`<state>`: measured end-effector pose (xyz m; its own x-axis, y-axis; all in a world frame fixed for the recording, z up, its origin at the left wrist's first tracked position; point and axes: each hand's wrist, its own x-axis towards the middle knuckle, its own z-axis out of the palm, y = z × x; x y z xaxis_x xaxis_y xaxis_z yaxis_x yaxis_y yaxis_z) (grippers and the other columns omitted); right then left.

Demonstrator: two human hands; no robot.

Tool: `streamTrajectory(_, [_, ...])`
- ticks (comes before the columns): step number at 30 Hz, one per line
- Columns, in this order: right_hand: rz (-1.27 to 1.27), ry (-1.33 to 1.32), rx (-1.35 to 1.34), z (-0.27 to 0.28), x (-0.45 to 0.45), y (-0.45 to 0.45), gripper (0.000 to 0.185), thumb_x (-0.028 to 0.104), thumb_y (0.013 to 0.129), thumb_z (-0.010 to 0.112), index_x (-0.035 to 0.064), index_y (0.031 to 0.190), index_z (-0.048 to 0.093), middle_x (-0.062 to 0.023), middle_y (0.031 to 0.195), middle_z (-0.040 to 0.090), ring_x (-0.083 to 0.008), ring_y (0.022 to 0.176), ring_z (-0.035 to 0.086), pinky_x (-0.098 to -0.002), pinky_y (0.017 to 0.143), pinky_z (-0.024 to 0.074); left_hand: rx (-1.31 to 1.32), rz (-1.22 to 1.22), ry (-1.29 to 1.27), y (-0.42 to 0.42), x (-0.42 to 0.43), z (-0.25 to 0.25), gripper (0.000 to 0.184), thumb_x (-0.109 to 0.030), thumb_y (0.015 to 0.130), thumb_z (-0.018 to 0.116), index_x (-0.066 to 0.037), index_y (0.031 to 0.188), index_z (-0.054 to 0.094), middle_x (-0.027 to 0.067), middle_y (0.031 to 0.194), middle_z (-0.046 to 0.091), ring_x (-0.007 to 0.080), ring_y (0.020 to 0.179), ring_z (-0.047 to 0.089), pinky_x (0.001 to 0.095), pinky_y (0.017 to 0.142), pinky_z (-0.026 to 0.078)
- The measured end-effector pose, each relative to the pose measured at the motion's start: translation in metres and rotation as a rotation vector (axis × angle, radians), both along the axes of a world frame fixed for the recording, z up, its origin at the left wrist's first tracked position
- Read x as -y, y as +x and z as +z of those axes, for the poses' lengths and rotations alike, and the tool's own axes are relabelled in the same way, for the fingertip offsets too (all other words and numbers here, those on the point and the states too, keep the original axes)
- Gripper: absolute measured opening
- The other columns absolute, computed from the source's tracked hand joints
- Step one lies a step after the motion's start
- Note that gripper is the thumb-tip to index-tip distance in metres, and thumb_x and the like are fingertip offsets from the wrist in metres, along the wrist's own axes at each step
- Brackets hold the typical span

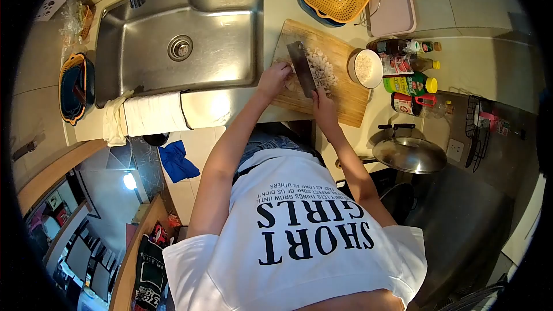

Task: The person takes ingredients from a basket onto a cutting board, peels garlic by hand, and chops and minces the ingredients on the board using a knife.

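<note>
Broad, dark-bladed metal cleaver stands over light-brown rectangular wooden board; long axis runs away from the body, far end angled left. Right hand grips its near end, forearm slanting forward and inward. Left hand left of cleaver, fingers curled; cannot tell whether holding anything. Chopped whitish pieces lie right.

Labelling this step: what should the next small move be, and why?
Probably ease the left hand slightly away from the cleaver: its fingertips look close to the blade, which the right hand holds over the cutting board.
</note>
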<state>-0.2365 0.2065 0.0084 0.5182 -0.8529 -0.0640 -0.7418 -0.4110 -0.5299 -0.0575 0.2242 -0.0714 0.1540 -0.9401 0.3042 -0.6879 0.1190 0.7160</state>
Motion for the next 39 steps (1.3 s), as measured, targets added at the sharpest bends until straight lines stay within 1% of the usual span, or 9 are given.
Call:
streamTrajectory(2, [0.027,-0.037,0.031,-0.001,0.0,-0.001,0.013,0.014,0.088,0.046,0.0027,0.085,0.042,-0.0234,0.055,0.05,-0.0408,0.052,0.052,-0.048,0.043,0.0365,0.008,0.0,0.011,0.001,0.001,0.001,0.014,-0.011,0.07,0.062,-0.002,0.079,0.058,0.0107,0.085,0.055,0.0292,0.081,0.055,0.037,0.068,0.046])
streamTrajectory(4, [0.003,0.015,-0.031,-0.002,0.0,-0.002,0.016,0.019,0.089,0.044,0.0029,0.089,0.043,-0.0238,0.063,0.054,-0.0426,0.062,0.053,-0.0476,0.048,0.038,0.014,-0.001,0.023,0.001,0.0,0.005,0.014,-0.011,0.069,0.062,-0.002,0.079,0.057,0.011,0.085,0.055,0.0295,0.082,0.055,0.0371,0.068,0.046])
streamTrajectory(7, [0.04,-0.055,0.026,-0.001,-0.001,0.0,0.012,0.013,0.088,0.045,0.0024,0.085,0.041,-0.0241,0.056,0.051,-0.0419,0.054,0.052,-0.0493,0.044,0.037,-0.001,-0.021,0.044,0.003,-0.002,0.011,0.015,-0.01,0.069,0.062,-0.002,0.081,0.058,0.0113,0.086,0.055,0.0295,0.083,0.055,0.0369,0.068,0.047])
streamTrajectory(17, [0.019,0.073,-0.162,-0.005,0.004,0.023,0.015,0.017,0.088,0.042,0.0034,0.092,0.037,-0.0269,0.063,0.053,-0.0454,0.061,0.052,-0.0527,0.05,0.0391,-0.073,-0.055,-0.035,0.005,0.001,-0.001,0.014,-0.009,0.066,0.063,-0.004,0.079,0.058,0.0113,0.083,0.055,0.0298,0.083,0.054,0.0375,0.07,0.046])
streamTrajectory(19, [0.027,0.059,-0.009,-0.011,0.015,0.035,0.014,0.017,0.088,0.042,0.0036,0.092,0.038,-0.0267,0.063,0.053,-0.0457,0.061,0.052,-0.0533,0.051,0.0391,-0.08,-0.069,0.006,0.006,0.002,0.001,0.014,-0.009,0.066,0.063,-0.004,0.078,0.058,0.0115,0.083,0.055,0.0299,0.083,0.054,0.0378,0.07,0.046])
streamTrajectory(23, [0.083,-0.081,0.066,-0.022,0.027,0.045,0.014,0.017,0.088,0.042,0.004,0.092,0.039,-0.0268,0.064,0.053,-0.0452,0.062,0.053,-0.0526,0.05,0.0391,-0.066,-0.074,0.042,0.005,-0.003,0.005,0.012,-0.007,0.067,0.061,-0.003,0.077,0.056,0.0113,0.084,0.055,0.0302,0.082,0.054,0.0379,0.068,0.046])
streamTrajectory(31, [-0.093,0.057,-0.043,-0.005,0.012,0.003,0.015,0.016,0.089,0.041,0.001,0.087,0.042,-0.0278,0.074,0.053,-0.045,0.072,0.051,-0.0475,0.055,0.0395,-0.103,-0.069,-0.048,0.004,0.003,-0.003,0.011,-0.006,0.07,0.059,-0.003,0.079,0.056,0.0112,0.09,0.055,0.0303,0.083,0.054,0.0366,0.07,0.046])
streamTrajectory(34, [-0.066,-0.083,-0.076,-0.013,0.01,0.003,0.017,0.021,0.089,0.041,0.0041,0.09,0.04,-0.0261,0.063,0.053,-0.0438,0.061,0.054,-0.0509,0.048,0.0399,-0.133,-0.026,-0.05,0.004,0.004,0.0,0.013,-0.006,0.07,0.059,-0.002,0.082,0.057,0.0117,0.093,0.055,0.0296,0.085,0.054,0.0349,0.072,0.046])
streamTrajectory(39, [-0.111,-0.01,-0.092,0.004,-0.002,0.021,0.017,0.02,0.089,0.042,0.0034,0.086,0.04,-0.0269,0.063,0.052,-0.0457,0.063,0.052,-0.0513,0.049,0.0373,-0.036,0.027,-0.182,0.005,0.009,-0.003,0.013,-0.005,0.067,0.062,-0.002,0.079,0.058,0.0121,0.087,0.057,0.029,0.083,0.055,0.0353,0.073,0.046])
